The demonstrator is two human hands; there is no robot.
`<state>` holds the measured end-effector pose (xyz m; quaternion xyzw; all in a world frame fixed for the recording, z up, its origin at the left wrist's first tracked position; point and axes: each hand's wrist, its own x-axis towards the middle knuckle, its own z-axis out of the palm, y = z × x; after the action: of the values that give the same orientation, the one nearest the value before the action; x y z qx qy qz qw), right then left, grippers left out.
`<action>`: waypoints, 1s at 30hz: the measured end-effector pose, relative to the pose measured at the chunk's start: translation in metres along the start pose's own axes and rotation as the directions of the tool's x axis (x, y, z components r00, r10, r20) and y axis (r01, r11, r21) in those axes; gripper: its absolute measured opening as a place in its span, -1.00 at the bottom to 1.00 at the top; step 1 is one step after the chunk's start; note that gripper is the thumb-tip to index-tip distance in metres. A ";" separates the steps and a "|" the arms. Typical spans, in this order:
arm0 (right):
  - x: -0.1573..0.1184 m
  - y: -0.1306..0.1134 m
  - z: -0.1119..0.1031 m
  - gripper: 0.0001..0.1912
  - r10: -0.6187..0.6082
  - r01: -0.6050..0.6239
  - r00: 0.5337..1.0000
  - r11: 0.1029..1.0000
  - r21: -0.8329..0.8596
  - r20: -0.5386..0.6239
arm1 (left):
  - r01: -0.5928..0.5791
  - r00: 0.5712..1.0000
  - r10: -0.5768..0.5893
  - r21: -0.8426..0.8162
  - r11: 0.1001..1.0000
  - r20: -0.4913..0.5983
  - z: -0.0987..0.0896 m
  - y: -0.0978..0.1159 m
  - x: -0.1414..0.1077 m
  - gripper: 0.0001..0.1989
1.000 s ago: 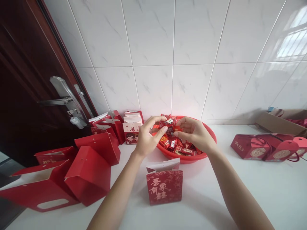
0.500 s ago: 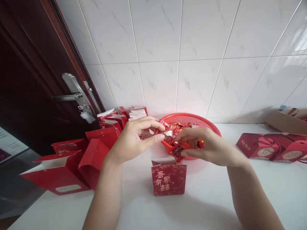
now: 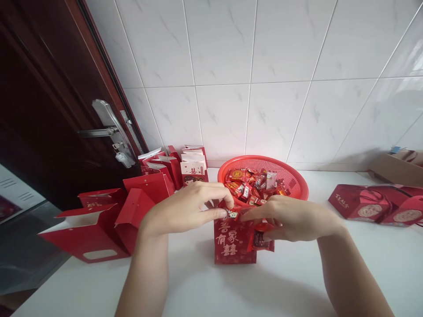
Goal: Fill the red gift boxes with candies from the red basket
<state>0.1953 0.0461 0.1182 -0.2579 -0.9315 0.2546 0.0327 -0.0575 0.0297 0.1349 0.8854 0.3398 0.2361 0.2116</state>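
Observation:
A small red gift box (image 3: 228, 246) with pale characters on its front stands upright on the white table. Over its top edge my left hand (image 3: 194, 204) pinches a red wrapped candy (image 3: 232, 213). My right hand (image 3: 287, 215) is at the box's upper right and grips another candy, in a red and dark wrapper (image 3: 259, 240), which hangs in front of the box's right side. The fingers of both hands partly hide the box's opening. Just behind it, a red plastic basket (image 3: 299, 176) holds several wrapped candies (image 3: 253, 182).
Several open red paper boxes (image 3: 99, 229) stand at the left, with smaller ones (image 3: 194, 165) by the wall. Closed red boxes (image 3: 358, 202) and a cardboard box (image 3: 393, 167) sit at the right. A dark door (image 3: 49, 88) borders the table's left side.
Both hands have moved down and nearer, from the basket's front rim to the top of the gift box, carrying the candies. The basket's contents are now more visible.

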 end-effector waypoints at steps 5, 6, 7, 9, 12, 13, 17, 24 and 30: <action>0.002 0.001 0.005 -0.55 0.091 -0.093 0.996 0.991 -0.098 -0.028 | 0.006 0.999 -0.004 0.043 0.999 -0.033 0.002 -0.003 0.003 -0.88; 0.002 0.001 0.005 -0.50 0.107 -0.110 0.994 0.988 -0.109 -0.033 | 0.005 0.999 -0.003 0.042 0.999 -0.045 0.001 -0.004 0.003 -0.89; 0.002 0.002 0.005 -0.46 0.123 -0.127 0.992 0.984 -0.124 -0.035 | 0.005 0.999 -0.004 0.036 0.999 -0.051 0.000 -0.004 0.002 -0.89; 0.003 0.002 0.006 -0.41 0.154 -0.157 0.988 0.973 -0.166 -0.031 | 0.012 0.999 -0.011 0.024 1.000 -0.046 -0.003 -0.006 0.001 -0.88; 0.005 0.002 0.008 -0.40 0.193 -0.191 0.981 0.960 -0.204 -0.009 | 0.022 0.999 -0.021 0.013 1.000 -0.048 -0.005 -0.007 0.001 -0.89; 0.006 0.001 0.009 -0.43 0.197 -0.193 0.980 0.961 -0.198 -0.001 | 0.019 0.998 -0.018 0.009 1.000 -0.054 -0.005 -0.007 0.001 -0.89; 0.007 -0.001 0.010 -0.41 0.126 -0.120 0.991 0.986 -0.115 0.046 | -0.004 0.998 0.005 0.013 1.000 -0.068 -0.001 -0.008 0.004 -0.88; 0.007 0.000 0.007 -0.51 0.076 -0.069 0.991 0.996 -0.058 0.113 | -0.029 1.000 0.028 -0.017 0.999 -0.009 0.009 -0.013 0.011 -0.83; 0.010 0.002 0.006 -0.47 0.102 -0.088 0.981 0.992 -0.092 0.167 | 0.043 0.989 -0.041 -0.012 0.999 0.142 0.002 -0.005 0.008 -0.85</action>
<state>0.1869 0.0500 0.1112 -0.2804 -0.9273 0.2377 -0.0707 -0.0532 0.0383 0.1329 0.8911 0.3406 0.1705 0.2467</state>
